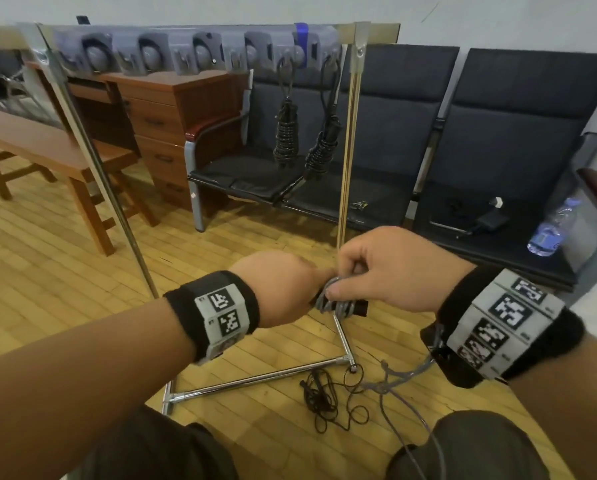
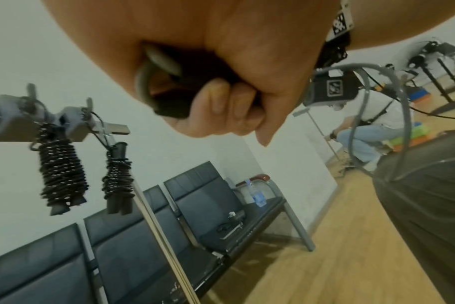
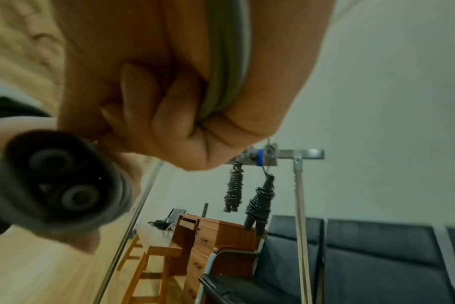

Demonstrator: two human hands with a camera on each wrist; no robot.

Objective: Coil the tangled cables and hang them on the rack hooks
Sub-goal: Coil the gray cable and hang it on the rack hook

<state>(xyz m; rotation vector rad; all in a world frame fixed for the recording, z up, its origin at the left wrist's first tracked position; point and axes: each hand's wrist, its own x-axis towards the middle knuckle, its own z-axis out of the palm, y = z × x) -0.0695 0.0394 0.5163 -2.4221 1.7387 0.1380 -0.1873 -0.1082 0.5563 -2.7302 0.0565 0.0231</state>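
- Both hands meet low in front of the rack (image 1: 350, 109), over the wood floor (image 1: 48, 271).
- Left hand (image 1: 276, 289): fingers curled tight into a fist around the black plug end of the grey cable (image 1: 338, 303). In the left wrist view a grey loop (image 2: 143, 82) pokes out of the fist beside the curled fingers (image 2: 221, 100).
- Right hand (image 1: 390, 268): thumb and fingertips pinch the grey turns just beside the left fist; the thumb lies on top of the bundle. In the right wrist view the grey strands (image 3: 226, 82) run through the crease between the curled fingers (image 3: 166, 115) and the palm.
- Black plug face (image 3: 57, 185), two round sockets, sits just beside the right hand's fingers in that view.
- Rest of the grey cable trails from the hands past the right wristband, down to the floor in loose loops (image 1: 404, 407).
- Thin black cable (image 1: 328, 400) lies tangled on the floor by the rack's base bar (image 1: 255, 379), apart from both hands.
- Two coiled black cables already hang from hooks on the rack's top bar: one (image 1: 285, 136), the other (image 1: 321, 150) just beside it.
- Behind: dark bench seats (image 1: 498, 133), water bottle (image 1: 549, 230), wooden drawers (image 1: 172, 116).
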